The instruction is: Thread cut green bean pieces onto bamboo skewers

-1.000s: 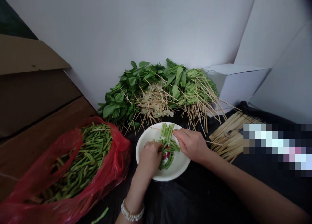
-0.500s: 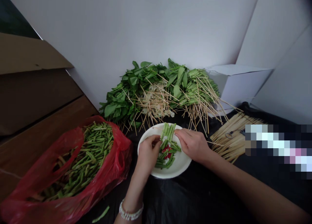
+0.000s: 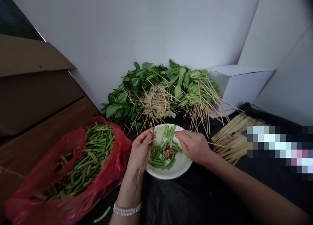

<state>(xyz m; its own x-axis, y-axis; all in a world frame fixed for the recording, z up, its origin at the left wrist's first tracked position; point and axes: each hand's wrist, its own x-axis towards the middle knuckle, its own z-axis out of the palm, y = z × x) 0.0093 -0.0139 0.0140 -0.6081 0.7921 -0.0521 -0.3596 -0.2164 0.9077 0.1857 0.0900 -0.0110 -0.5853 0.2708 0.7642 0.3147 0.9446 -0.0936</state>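
Note:
My left hand (image 3: 141, 150) is raised over the plate's left rim, pinching a single green bean piece (image 3: 152, 128) between thumb and fingers. My right hand (image 3: 193, 146) rests at the plate's right side, gripping a thin bamboo skewer (image 3: 216, 144) that seems to run through a row of parallel bean pieces (image 3: 169, 133). More loose pieces (image 3: 160, 156) lie on the white plate (image 3: 182, 168), with a red patch among them. A red plastic bag (image 3: 117, 146) to my left holds many cut green beans (image 3: 85, 163).
Skewered leafy greens and other skewered food (image 3: 158, 94) are heaped against the white wall. A white box (image 3: 239, 81) stands behind them. Loose bamboo skewers (image 3: 234, 143) lie right, on black plastic sheeting (image 3: 195, 192). Brown cardboard (image 3: 31, 55) rises at left.
My left hand has lifted off the plate toward the upper left, now pinching a bean piece. More loose pieces show on the plate. My right hand has barely moved.

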